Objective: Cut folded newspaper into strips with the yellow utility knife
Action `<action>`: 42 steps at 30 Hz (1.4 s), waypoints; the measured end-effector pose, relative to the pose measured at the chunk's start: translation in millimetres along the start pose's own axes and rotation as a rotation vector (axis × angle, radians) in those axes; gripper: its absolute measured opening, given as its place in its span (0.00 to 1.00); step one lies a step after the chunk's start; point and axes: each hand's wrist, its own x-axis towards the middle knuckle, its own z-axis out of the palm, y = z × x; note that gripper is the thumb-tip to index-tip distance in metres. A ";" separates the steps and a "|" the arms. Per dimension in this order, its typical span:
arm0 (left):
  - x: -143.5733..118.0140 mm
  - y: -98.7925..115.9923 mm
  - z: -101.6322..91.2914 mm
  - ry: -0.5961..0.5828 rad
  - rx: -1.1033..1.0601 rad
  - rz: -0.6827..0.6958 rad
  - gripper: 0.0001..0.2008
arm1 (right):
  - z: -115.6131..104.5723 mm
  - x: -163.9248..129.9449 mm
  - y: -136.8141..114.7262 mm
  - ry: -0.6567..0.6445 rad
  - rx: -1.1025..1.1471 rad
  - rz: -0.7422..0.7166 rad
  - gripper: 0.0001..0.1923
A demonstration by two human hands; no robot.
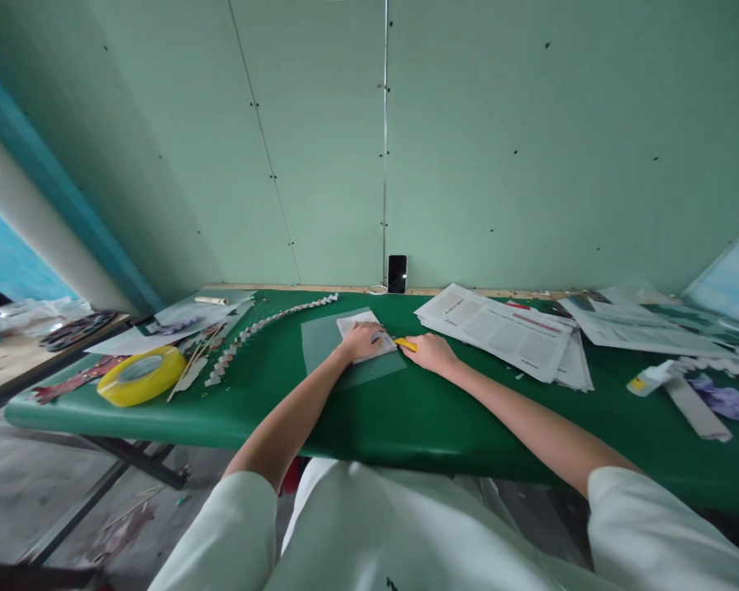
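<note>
My left hand (360,338) lies with its fingers spread on a small white printed paper (364,317), pressing it down. Beneath that paper is a translucent sheet (319,345) on the green table top. A yellow utility knife (406,344) is gripped in my right hand (434,354). Its tip points left, at the paper's right edge close to my left fingers. Whether the blade touches the paper is too small to tell.
Printed sheets (498,328) are stacked to the right. A zigzag paper strip (246,335), thin sticks (195,358) and a yellow tape roll (141,375) lie left. A phone (397,274) leans on the wall; a glue bottle (651,377) lies far right.
</note>
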 end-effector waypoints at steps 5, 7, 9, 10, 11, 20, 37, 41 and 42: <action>-0.1 -0.9 0.9 0.004 0.002 0.000 0.23 | -3.3 -0.2 -4.6 -0.005 -0.019 0.009 0.23; 0.1 -1.1 0.8 -0.011 0.005 0.003 0.23 | -3.4 0.4 -5.1 -0.011 -0.012 0.004 0.23; 0.1 -1.3 0.7 -0.017 0.007 0.006 0.22 | -2.3 0.6 -4.2 -0.007 -0.001 0.004 0.23; 0.2 -1.4 0.7 -0.016 0.008 0.009 0.22 | -1.5 0.7 -3.5 -0.001 0.000 0.005 0.23; 0.2 -1.5 0.7 -0.013 0.010 0.011 0.22 | -0.7 0.8 -2.9 0.005 -0.002 0.004 0.23; 0.5 -2.5 2.0 -0.001 0.016 0.009 0.22 | 1.9 1.1 -4.0 0.000 -0.008 0.020 0.24; -0.4 0.2 -0.9 -0.007 0.019 0.003 0.22 | 0.9 0.0 -8.3 0.003 -0.024 0.031 0.24; -0.4 0.0 -1.5 -0.016 0.014 0.004 0.22 | 0.0 -0.9 -8.6 -0.021 -0.009 0.036 0.25; -0.4 0.0 -1.6 -0.014 0.010 0.002 0.22 | 0.1 -1.1 -9.1 -0.016 -0.015 0.037 0.25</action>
